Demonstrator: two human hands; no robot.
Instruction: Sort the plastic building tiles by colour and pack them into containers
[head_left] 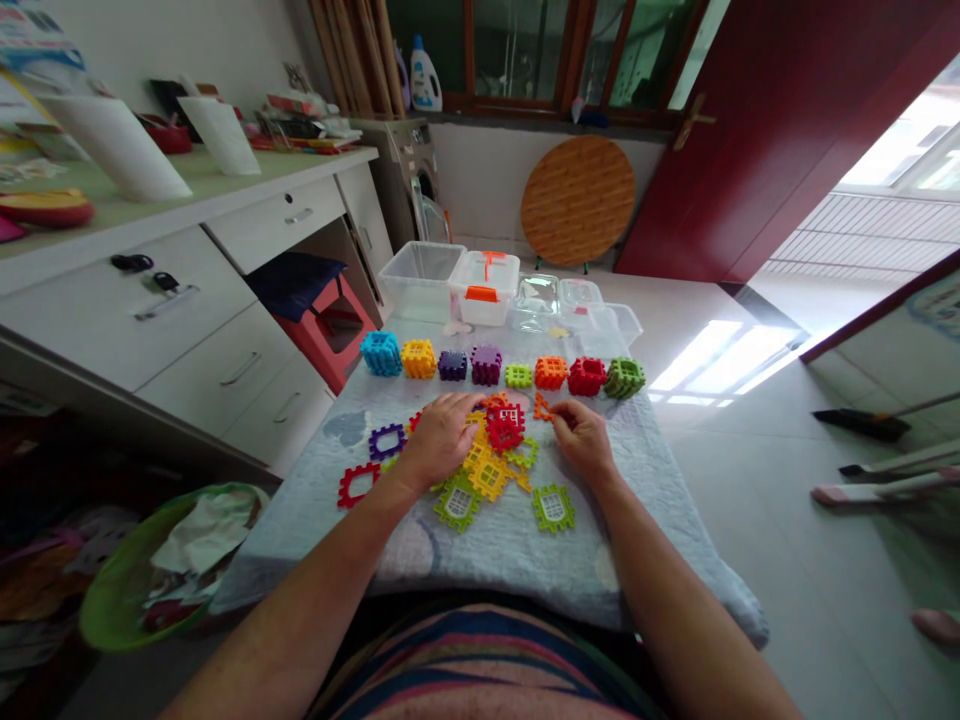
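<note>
My left hand (pixel 444 437) lies over the left part of a loose pile of toothed plastic pieces; its fingertips touch the pile, and nothing shows held in it. The pile has yellow pieces (pixel 489 477), red pieces (pixel 505 432) and a green window piece (pixel 457 502). My right hand (pixel 583 436) pinches a small orange piece (pixel 541 407) right of the pile. Another green window piece (pixel 554 508) lies nearer me. To the left are a purple frame (pixel 388 441) and a red frame (pixel 358 485). Color-sorted stacks, such as the blue stack (pixel 381 354) and orange stack (pixel 550 373), form a row behind.
Clear plastic boxes (pixel 485 288) and lids stand at the far edge of the cloth-covered table (pixel 480 560). A red stool (pixel 330 320) and a white cabinet are on the left, with a green laundry basket (pixel 112 590) nearer. A broom (pixel 862 425) is at the right.
</note>
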